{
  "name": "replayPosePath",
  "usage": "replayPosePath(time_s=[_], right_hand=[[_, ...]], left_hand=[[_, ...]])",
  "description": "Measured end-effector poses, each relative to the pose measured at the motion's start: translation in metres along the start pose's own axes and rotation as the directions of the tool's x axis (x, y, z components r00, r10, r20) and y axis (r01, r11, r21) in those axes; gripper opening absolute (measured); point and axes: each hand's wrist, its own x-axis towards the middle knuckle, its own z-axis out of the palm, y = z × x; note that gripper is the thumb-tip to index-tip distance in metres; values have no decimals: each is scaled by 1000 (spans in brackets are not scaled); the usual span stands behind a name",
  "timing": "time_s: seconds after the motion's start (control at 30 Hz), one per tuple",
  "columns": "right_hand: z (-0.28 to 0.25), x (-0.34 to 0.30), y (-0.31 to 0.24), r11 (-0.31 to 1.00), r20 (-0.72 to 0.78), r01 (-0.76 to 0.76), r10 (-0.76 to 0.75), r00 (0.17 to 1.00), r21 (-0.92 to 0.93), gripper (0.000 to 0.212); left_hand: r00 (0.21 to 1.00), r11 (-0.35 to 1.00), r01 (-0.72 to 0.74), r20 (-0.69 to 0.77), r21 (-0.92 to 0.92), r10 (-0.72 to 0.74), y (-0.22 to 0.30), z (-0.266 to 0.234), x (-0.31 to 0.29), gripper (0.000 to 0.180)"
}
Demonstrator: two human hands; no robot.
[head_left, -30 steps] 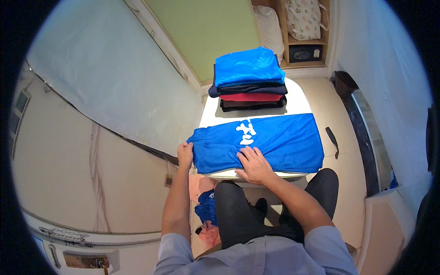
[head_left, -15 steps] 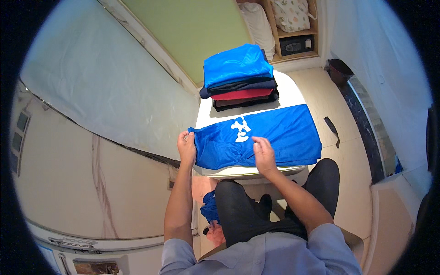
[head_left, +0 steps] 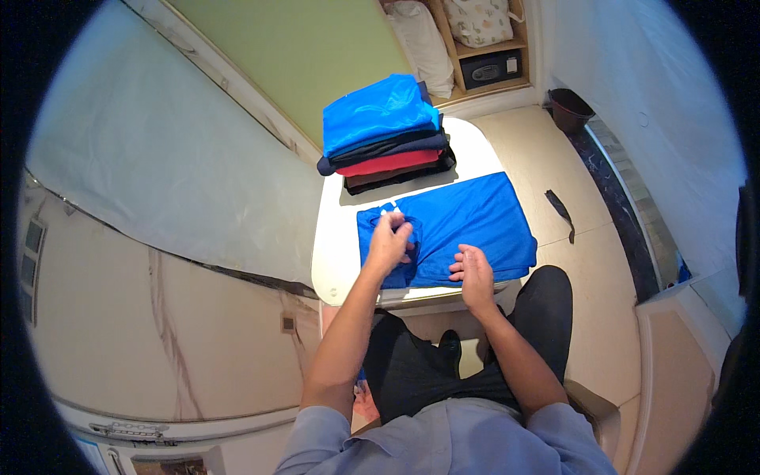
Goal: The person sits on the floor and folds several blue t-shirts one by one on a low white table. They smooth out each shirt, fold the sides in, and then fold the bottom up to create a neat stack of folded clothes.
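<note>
A blue garment (head_left: 475,226) lies flat on a white table, its left end folded over toward the middle. Only a bit of its white print shows by the fold. Over this folded part is my left hand (head_left: 389,244), fingers loosely bent and apart, with nothing visibly gripped. My right hand (head_left: 475,279) hovers at the garment's near edge, its fingers half curled and empty. Behind the garment stands a stack of folded clothes (head_left: 380,119), bright blue on top, with dark and red layers beneath.
The white table (head_left: 336,257) has rounded corners. A dark strap-like thing (head_left: 560,215) lies on the floor to the right. Farther back are a dark red bin (head_left: 570,109) and a shelf with a black safe (head_left: 491,70). Pale sheeting (head_left: 182,158) hangs at the left.
My left hand has carried the garment's left end over to the right and let go of it. The print is now mostly covered. My right hand has moved slightly right and nearer.
</note>
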Motion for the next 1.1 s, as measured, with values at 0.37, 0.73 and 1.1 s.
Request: replayPosePath(time_s=[0.37, 0.73, 1.1], right_hand=[[6, 15, -12, 968, 98, -5, 30, 995, -250, 32], [95, 95, -19, 82, 672, 767, -429, 604, -637, 26], [98, 169, -5, 376, 159, 286, -334, 929, -882, 15]], left_hand=[[824, 661, -400, -67, 635, 563, -40, -5, -90, 43], [723, 613, -421, -161, 668, 672, -99, -1, -85, 30], [673, 586, -375, -224, 718, 705, -104, 8, -90, 38]])
